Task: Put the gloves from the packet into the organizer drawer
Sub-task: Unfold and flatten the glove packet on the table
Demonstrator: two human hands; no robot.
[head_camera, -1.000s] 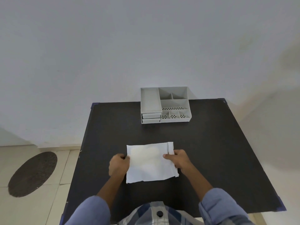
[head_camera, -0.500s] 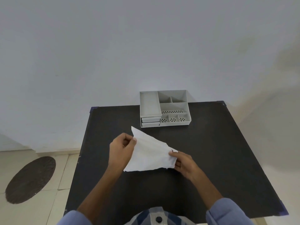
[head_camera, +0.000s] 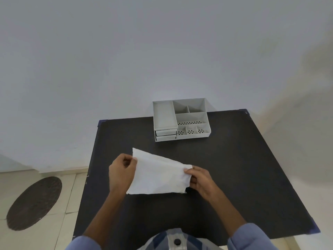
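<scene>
White packet [head_camera: 160, 175] held tilted above black table [head_camera: 234, 177], left end raised. Left hand [head_camera: 122, 173] pinches packet's upper left edge; right hand [head_camera: 201, 179] pinches right end between thumb and fingers. Grey organizer [head_camera: 181, 119] stands at table's far edge, well apart from packet, its two small drawers [head_camera: 165, 135] closed. Gloves not visible.

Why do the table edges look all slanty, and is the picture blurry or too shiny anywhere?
In the head view, the wide lens bends things, so the black table fans out toward you; light is soft, with no glare; a faint shadow lies under the white packet; the organizer looks fairly sharp, both hands slightly soft.
</scene>
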